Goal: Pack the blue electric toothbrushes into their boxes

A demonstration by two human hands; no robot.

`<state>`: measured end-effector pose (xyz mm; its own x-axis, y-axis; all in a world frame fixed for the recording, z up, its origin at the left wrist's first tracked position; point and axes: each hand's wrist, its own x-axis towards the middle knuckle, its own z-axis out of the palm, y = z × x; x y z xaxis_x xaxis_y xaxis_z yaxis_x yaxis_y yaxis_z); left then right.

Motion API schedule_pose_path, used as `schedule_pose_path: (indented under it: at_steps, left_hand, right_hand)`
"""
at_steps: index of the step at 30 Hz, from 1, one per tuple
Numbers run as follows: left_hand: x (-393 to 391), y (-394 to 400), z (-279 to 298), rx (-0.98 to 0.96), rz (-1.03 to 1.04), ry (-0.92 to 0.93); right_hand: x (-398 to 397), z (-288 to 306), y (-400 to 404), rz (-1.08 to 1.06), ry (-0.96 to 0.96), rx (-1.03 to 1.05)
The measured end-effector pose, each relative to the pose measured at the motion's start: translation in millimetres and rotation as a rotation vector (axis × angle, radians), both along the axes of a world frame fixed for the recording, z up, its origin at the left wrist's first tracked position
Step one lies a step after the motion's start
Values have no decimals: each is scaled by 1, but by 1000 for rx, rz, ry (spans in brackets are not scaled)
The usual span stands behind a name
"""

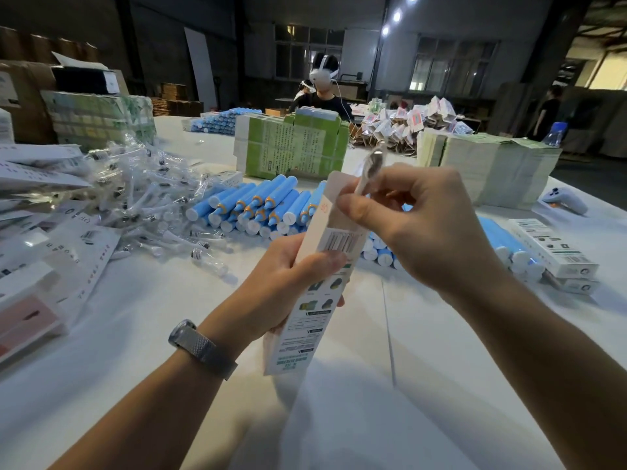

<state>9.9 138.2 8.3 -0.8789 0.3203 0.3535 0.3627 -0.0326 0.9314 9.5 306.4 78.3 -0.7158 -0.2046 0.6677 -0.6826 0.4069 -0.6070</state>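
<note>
- White table (pixel 118 334), smooth matte top, covers most of the view.
- Stack of flat green-printed cartons (pixel 295 147) stands at the far middle; a paler, thicker stack of flat sheets (pixel 488 167) at far right.
- Heap of brush heads (pixel 146 198), each in crinkly clear wrap, white stems, left of centre.
- Pile of blue toothbrush handles (pixel 258 205), smooth cylinders with white end caps and orange rings, lying behind the hands; more continue to the right.
- Two closed white boxes (pixel 556 252) stacked flat at right, beside the handles.
- Left hand (pixel 291 286) grasps a slim white cardboard box (pixel 325 266) round its middle, thumb over the barcode; box tilted, top end open, flap up.
- Right hand (pixel 427 225) pinches a wrapped brush head (pixel 371 171) at the box mouth; motion-blurred, so how far in cannot be told.
- Mesh-band watch (pixel 200 347) on the left wrist.
</note>
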Motion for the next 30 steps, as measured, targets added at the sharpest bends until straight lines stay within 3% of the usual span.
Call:
schedule_pose_path:
  at_steps: [6,10,12,17,24,30]
  left_hand:
    - [3,6,0,26,-4,8]
    - [4,7,1,14,19,43]
    - [6,8,2,25,13,51]
    - [9,11,3,-5,-4,90]
    - [5,10,-1,29,47,86]
    - [5,11,-1,23,44,90]
  right_hand:
    - [1,3,2,14,-42,-33]
    - [0,5,5,-114,129,68]
    - [2,5,4,-46,64,48]
    - [9,4,-1,253,-132,-239]
    - [5,4,1,263,-240,-50]
    - [1,1,1,174,29,-120]
